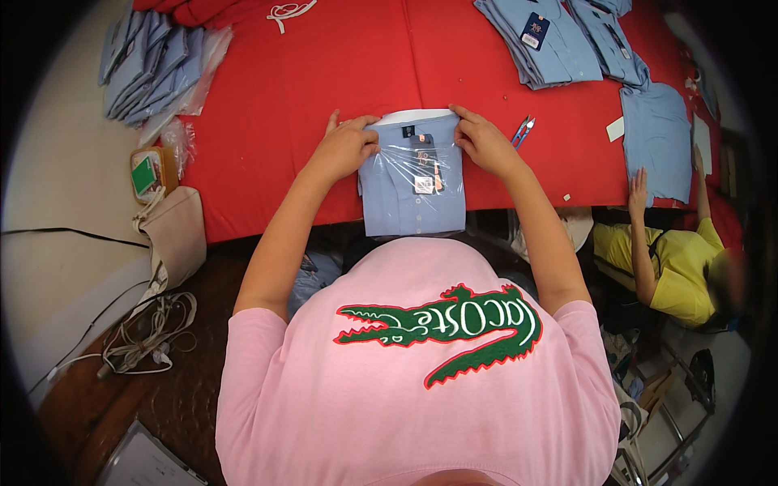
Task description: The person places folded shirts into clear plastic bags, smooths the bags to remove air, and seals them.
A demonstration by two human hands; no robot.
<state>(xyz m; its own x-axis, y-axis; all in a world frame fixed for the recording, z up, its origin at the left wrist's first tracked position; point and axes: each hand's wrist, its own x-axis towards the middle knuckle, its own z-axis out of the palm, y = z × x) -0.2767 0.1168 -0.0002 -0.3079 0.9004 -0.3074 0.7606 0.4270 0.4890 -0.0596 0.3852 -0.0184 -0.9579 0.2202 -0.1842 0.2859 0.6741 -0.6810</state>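
A folded light-blue shirt (pixel 393 190) in a clear plastic bag lies at the near edge of the red-covered table, its lower part overhanging that edge. A dark hang tag with a white label shows through the shiny plastic, and a white strip runs along the top. My left hand (pixel 347 147) grips the bag's upper left corner with curled fingers. At the upper right corner my right hand (pixel 485 144) has its fingers bent over the bag's edge. The thumbs are partly hidden. Right of my right hand lie small blue-handled thread snips (pixel 523 132).
Folded blue shirts (pixel 150 69) are piled at the far left beside loose clear plastic. More tagged shirts (pixel 555 53) lie at the far right. A person in yellow (pixel 685 267) on the right handles a blue shirt (pixel 656 142). Tangled cables (pixel 154 332) are at the lower left.
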